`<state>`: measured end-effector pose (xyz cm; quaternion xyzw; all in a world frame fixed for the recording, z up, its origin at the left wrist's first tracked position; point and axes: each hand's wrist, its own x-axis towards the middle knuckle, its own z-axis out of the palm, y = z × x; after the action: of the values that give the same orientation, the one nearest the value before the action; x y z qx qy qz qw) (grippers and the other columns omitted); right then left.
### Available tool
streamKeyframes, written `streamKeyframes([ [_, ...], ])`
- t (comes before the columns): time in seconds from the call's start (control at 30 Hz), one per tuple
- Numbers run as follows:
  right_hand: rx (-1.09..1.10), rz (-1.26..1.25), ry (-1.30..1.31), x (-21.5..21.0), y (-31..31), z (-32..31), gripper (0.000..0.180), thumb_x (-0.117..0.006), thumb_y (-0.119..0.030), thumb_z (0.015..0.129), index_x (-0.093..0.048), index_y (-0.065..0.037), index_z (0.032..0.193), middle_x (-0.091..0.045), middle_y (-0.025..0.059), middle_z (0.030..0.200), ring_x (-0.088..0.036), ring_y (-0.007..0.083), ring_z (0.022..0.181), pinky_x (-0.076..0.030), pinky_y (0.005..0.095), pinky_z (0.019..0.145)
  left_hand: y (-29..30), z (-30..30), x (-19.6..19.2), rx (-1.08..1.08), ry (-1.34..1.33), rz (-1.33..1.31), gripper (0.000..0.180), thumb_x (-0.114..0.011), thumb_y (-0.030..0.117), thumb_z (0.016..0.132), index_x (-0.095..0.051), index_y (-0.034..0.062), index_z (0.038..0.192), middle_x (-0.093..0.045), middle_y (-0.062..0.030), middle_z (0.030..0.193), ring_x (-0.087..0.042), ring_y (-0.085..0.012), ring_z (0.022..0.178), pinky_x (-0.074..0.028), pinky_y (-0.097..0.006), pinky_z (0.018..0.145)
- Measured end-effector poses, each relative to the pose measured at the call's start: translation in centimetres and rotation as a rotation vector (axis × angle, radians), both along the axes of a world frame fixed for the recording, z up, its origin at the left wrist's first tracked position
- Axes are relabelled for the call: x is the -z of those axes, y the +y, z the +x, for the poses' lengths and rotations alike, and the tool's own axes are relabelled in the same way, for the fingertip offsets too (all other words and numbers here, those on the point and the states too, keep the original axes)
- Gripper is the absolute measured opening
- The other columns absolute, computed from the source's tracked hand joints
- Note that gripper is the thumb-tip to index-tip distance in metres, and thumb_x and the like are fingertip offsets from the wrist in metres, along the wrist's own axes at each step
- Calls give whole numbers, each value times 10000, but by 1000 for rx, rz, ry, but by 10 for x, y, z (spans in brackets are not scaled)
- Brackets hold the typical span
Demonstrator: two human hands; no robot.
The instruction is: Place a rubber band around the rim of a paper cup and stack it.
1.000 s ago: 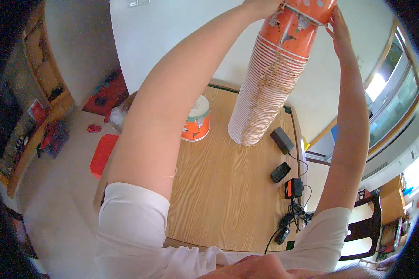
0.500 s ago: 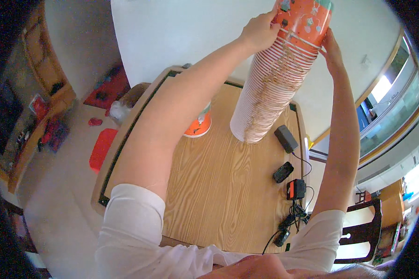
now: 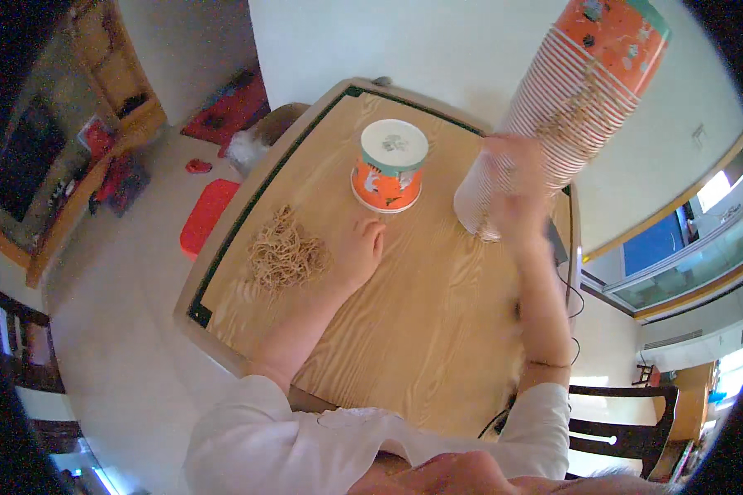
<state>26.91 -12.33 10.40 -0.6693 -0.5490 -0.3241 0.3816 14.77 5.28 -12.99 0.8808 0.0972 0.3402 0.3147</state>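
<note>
A tall stack of nested paper cups point(image 3: 586, 107) leans at the back right of the table, its top cup orange with a green base. Tan strands like rubber bands run along its side. My right hand point(image 3: 516, 186), smeared by motion, is in front of the stack's lower part; whether it touches cannot be told. A single orange and green paper cup point(image 3: 388, 190) stands upside down at the back. Just in front of it, my left hand point(image 3: 359, 252) is low over the table with curled fingers, and any contents are hidden. Left of it lies a tangled pile of tan rubber bands point(image 3: 285, 254).
The wooden table point(image 3: 388, 355) has a dark inlaid border. Black cables point(image 3: 497, 422) lie at its right edge, partly behind my right arm. A dark chair point(image 3: 623, 421) stands at the right, and a red stool point(image 3: 209, 216) is beyond the left edge. A white wall rises behind.
Both hands have come off the top of the stack. My left hand has dropped toward the table, my right to the stack's lower part. The view has shifted, revealing the rubber bands.
</note>
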Motion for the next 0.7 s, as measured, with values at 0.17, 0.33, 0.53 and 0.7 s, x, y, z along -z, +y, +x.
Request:
streamKeyframes([
  [0.17, 42, -278, 19, 99, 77, 42, 368, -656, -129, 759, -575, -115, 1118, -572, 118, 1112, -513, 328, 1058, -402, 439, 921, -16, 15, 15, -122, 360, 439, 405, -576, 207, 817, -534, 85, 1201, -512, -109, 1066, -491, -297, 1011, -421, -464, 809],
  [0.33, 49, -484, 15, 126, 107, 58, 407, -646, -178, 766, -565, -143, 1164, -581, 104, 1109, -513, 340, 1059, -389, 466, 942, -12, 26, 22, -207, 436, 387, 440, -550, 262, 832, -511, 94, 1237, -481, -113, 1064, -477, -296, 1010, -420, -461, 806],
  [0.53, -17, -492, 84, 123, 114, 50, 206, -669, -64, 743, -614, -63, 941, -579, 100, 917, -558, 279, 938, -469, 379, 811, -9, 28, 24, -184, 446, 344, 479, -537, 273, 834, -470, 115, 1280, -476, -122, 1050, -474, -301, 1002, -407, -478, 833],
  [0.7, -150, -490, 311, 126, 117, 60, 140, -607, -76, 777, -596, -66, 916, -576, 139, 870, -542, 337, 889, -460, 431, 764, -9, 31, 24, -212, 336, 382, 452, -536, 268, 831, -506, 108, 1252, -480, -124, 1044, -466, -308, 1011, -393, -486, 859],
])
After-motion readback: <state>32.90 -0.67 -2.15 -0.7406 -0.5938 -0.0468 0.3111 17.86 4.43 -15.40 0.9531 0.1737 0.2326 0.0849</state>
